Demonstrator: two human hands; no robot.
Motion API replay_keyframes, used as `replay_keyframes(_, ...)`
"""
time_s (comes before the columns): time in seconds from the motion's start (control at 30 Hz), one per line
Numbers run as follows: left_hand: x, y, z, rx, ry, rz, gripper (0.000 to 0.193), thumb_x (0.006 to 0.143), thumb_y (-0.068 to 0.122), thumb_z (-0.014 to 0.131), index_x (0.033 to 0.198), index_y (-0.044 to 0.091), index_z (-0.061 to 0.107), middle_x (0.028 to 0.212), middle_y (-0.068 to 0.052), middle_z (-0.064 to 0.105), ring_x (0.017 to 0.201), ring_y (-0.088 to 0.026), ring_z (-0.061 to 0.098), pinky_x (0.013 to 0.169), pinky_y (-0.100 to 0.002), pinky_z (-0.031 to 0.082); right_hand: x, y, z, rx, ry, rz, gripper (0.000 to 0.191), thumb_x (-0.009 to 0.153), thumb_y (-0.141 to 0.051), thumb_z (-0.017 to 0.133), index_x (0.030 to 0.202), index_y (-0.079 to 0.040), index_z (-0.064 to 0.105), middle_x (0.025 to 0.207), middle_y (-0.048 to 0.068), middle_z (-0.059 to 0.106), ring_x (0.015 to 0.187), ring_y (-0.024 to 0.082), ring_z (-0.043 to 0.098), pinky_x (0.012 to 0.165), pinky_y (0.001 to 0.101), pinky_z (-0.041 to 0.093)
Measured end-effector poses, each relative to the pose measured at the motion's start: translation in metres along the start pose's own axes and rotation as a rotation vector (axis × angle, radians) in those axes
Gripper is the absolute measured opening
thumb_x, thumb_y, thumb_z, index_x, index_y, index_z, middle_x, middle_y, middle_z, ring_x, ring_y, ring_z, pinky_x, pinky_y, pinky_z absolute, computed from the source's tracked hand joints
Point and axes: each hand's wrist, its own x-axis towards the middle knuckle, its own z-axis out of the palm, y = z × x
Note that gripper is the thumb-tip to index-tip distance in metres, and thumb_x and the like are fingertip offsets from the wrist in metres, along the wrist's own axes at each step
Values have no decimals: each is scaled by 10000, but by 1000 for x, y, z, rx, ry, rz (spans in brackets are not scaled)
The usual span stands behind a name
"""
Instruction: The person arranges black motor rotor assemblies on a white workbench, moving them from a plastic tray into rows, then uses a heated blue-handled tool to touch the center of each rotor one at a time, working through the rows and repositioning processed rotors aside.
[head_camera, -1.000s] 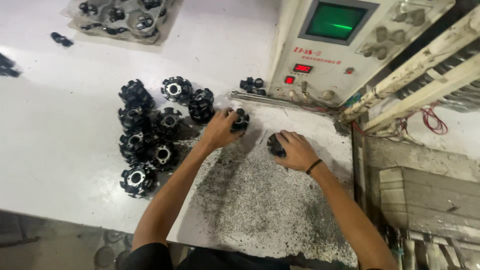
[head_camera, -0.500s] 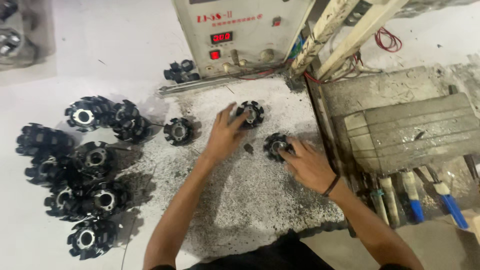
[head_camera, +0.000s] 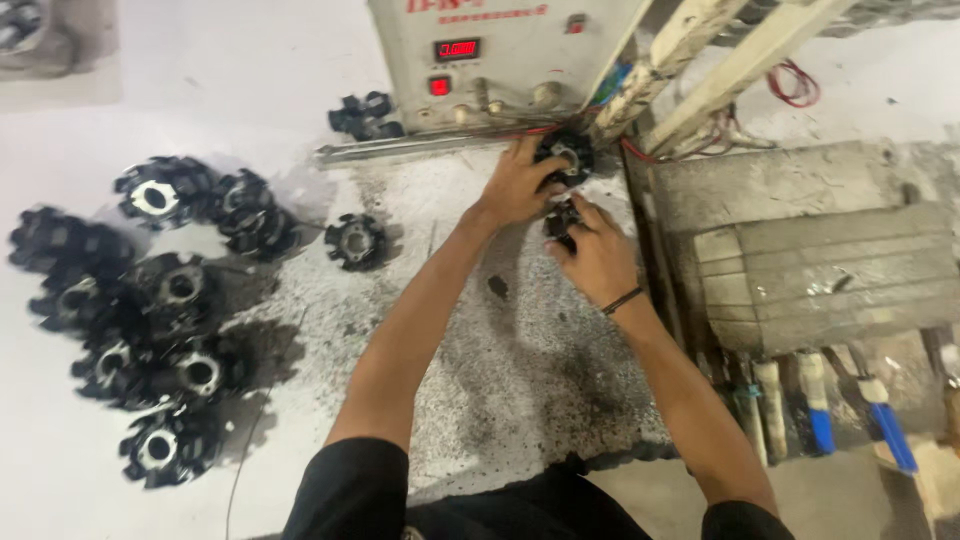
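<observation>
A black toothed wheel (head_camera: 566, 156) with a bright metal hub is sitting at the far edge of the grit-covered work plate (head_camera: 520, 360), right at the foot of the grey control box (head_camera: 500, 50), probably because that is where the fixture or clamp rail (head_camera: 420, 148) is lying. The left hand (head_camera: 520, 185) is reaching forward over it with the arm nearly straight, fingers curling round the wheel's near rim and gripping it, as if to be steadying it in place. Just beside it, toward the person, a second, smaller dark part (head_camera: 560, 218) is peeking out from under the right hand (head_camera: 598, 255), whose fingers are bending down and closing on it; how firmly they are pinching it cannot be told. The right wrist, wearing a thin dark band (head_camera: 622, 298), is angling inward so both hands are meeting close together. A lone wheel (head_camera: 355, 241) is lying apart to the left, and a heap of similar wheels (head_camera: 150, 330) is waiting further out on the white table (head_camera: 200, 80).
</observation>
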Motion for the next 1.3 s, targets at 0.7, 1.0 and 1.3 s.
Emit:
replay_keyframes(0.7,-106,64,30,27,124,-59,555,879,325,768,1374,122,620,1394,-225,536,1221,-407,558,1014,-512,507,-80,14,-14,-15,46,-75,475,846,-164,683,1306,-55,716,1574,185,453,1435,387,428,1104,494,447)
replay_keyframes(1.0,-80,22,16,10,44,15,534,942,281,759,1424,162,564,1511,-241,451,1304,-450,485,1062,-523,433,-99,-12,0,-113,122,8,362,890,-242,704,1204,-68,752,1501,155,546,1340,380,533,1058,492,509)
replay_keyframes(1.3,-194,-80,-181,969,557,-640,663,893,412,803,1252,-81,543,1240,-321,602,1220,-506,541,1020,-615,427,-88,-1,18,-126,181,-109,412,987,-436,712,1150,-59,742,1500,209,551,1359,390,562,1119,555,478)
